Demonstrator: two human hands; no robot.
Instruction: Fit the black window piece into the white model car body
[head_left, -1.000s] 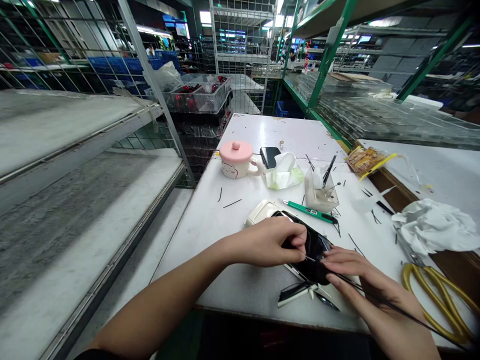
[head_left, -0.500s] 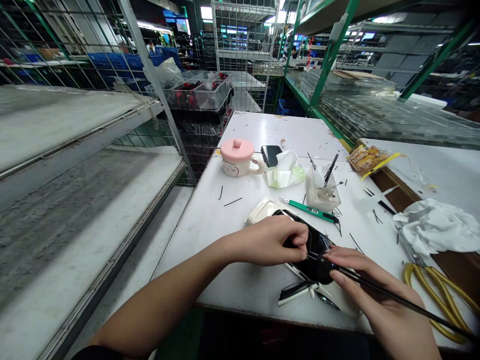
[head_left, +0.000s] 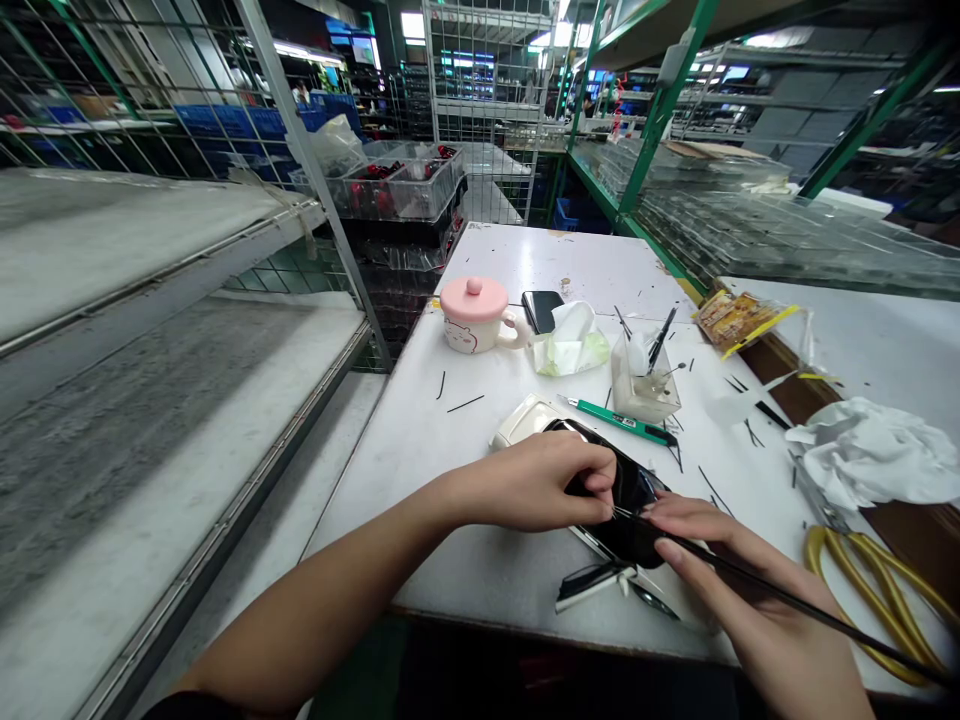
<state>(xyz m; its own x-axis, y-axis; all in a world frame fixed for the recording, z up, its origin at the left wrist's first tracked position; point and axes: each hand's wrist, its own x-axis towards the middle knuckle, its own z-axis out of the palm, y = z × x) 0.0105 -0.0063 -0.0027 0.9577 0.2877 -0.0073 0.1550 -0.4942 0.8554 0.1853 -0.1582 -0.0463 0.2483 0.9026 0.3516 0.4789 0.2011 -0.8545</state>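
Head view: a big white table (head_left: pixel 420 430) is in front of me. On it, near the front edge, lies a long white and black thing (head_left: pixel 631 478). Over that, my right hand (head_left: pixel 757 590) holds a black cord (head_left: pixel 784 598) between thumb and fingers. My left hand (head_left: pixel 551 485) is curled up, pinching the cord's thin ends. Farther back stands a cup (head_left: pixel 463 333) with a pink lid (head_left: pixel 474 302). Smaller still, a green knife (head_left: pixel 622 423) lies just behind the long thing.
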